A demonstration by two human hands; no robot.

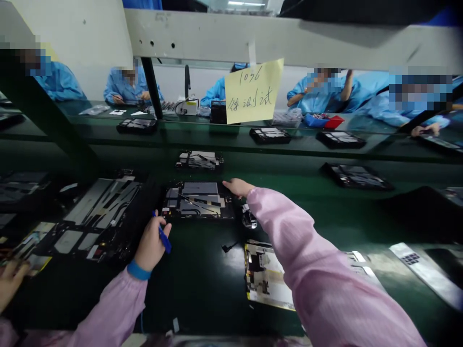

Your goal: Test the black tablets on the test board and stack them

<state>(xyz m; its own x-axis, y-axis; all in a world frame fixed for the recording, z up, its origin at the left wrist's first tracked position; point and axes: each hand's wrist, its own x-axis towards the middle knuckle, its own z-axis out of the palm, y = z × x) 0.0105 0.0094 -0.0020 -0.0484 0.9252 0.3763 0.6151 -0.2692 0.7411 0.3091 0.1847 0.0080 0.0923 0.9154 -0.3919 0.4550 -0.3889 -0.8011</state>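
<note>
An opened tablet with bare circuit boards (197,200) lies on the green bench in front of me. My left hand (152,243) is closed round a blue pen (162,236) and rests at the tablet's near left corner. My right hand (237,187) reaches across in a pink sleeve and touches the tablet's far right corner; its fingers lie flat on the edge. A small shiny part (249,219) sits just right of the tablet, under my right forearm.
A tray of dark parts (90,217) lies to the left. A printed sheet with a board (264,274) lies near the front. More opened tablets (198,160) ride the belt. A yellow note (253,91) hangs above. People in blue coats sit opposite. Another person's hand (10,284) shows at the left.
</note>
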